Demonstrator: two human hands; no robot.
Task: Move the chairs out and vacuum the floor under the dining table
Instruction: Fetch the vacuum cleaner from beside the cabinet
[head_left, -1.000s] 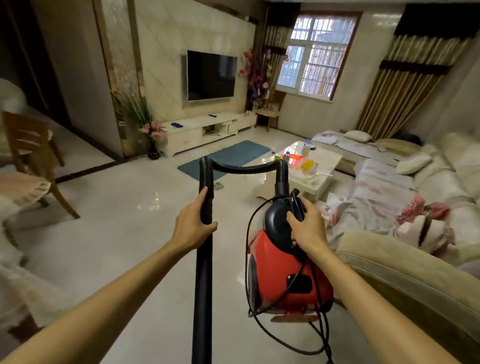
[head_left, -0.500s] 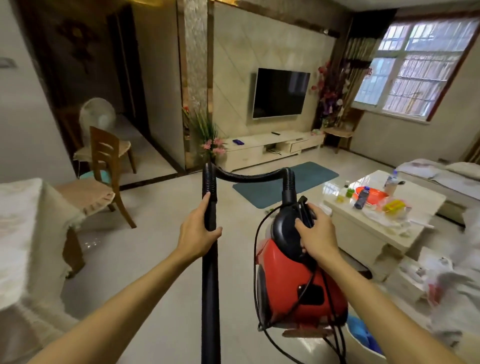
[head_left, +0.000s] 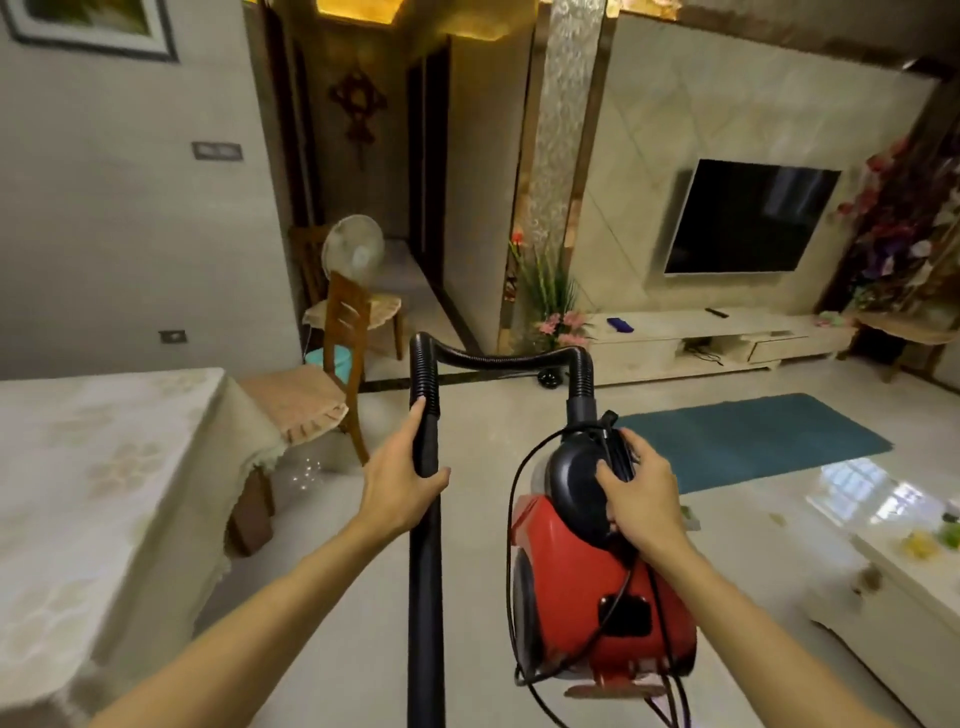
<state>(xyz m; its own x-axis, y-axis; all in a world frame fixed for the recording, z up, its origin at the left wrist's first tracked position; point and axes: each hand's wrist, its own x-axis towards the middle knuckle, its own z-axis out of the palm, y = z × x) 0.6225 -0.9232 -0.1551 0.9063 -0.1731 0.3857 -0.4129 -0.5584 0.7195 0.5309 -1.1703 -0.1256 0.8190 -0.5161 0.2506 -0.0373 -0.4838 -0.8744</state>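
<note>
Left hand (head_left: 400, 483) clenched round the black wand (head_left: 426, 545); right hand (head_left: 641, 499) grasping the handle of the red vacuum (head_left: 597, 582), carried clear of the floor (head_left: 483, 415). Hose (head_left: 498, 358) arches between the two.

Progress: early, by my reading. Dining table (head_left: 93, 467), cloth-covered, sits to the person's left. One chair (head_left: 317, 395) tucked against its far end, not yet pulled out; second chair (head_left: 363, 306) stands apart by the hallway. No vacuuming under the table yet.

Room: open floor ahead toward the rug (head_left: 753, 441). Table corner close on the left, white coffee table (head_left: 883, 587) close on the right. Cord (head_left: 514, 525) hangs loose; trip risk.
</note>
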